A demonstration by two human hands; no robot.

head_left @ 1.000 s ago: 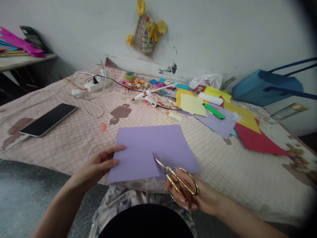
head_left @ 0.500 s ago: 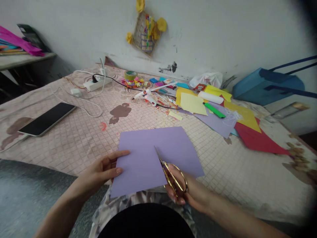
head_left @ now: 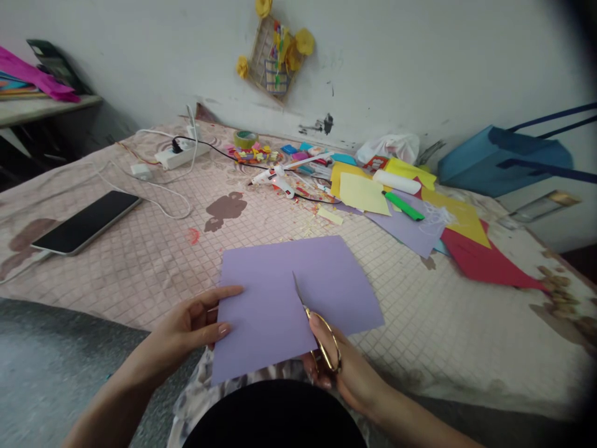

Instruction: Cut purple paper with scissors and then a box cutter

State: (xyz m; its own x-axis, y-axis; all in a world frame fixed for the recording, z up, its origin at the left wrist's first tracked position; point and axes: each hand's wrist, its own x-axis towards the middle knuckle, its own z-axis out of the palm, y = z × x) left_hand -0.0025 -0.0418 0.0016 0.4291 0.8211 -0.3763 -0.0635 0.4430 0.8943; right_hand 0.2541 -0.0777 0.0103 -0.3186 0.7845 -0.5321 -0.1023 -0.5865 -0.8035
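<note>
Near the left end of the bench (head_left: 153, 267) lies a glossy black smartphone (head_left: 86, 223) with a white cable; a white plastic power strip (head_left: 181, 155) sits by the far left corner. At the middle of the near edge, the left hand (head_left: 191, 325) pinches the left side of a purple sheet (head_left: 261, 311), thumb and forefinger on top, the other fingers curled. The sheet is smooth, matt and roughly rectangular, with a slit running in from its near side; the strip left of the slit juts past the bench edge. A white glue gun (head_left: 277, 180) lies towards the far edge. In the slit are slim metal scissors (head_left: 323, 352), one blade showing above the sheet, their gold looped handles gripped by the right hand (head_left: 349, 373). The bench's pale, stained cloth (head_left: 420, 323) has a grid pattern. Towards the far right corner, yellow paper (head_left: 459, 214) and red paper (head_left: 485, 264) overlap.
</note>
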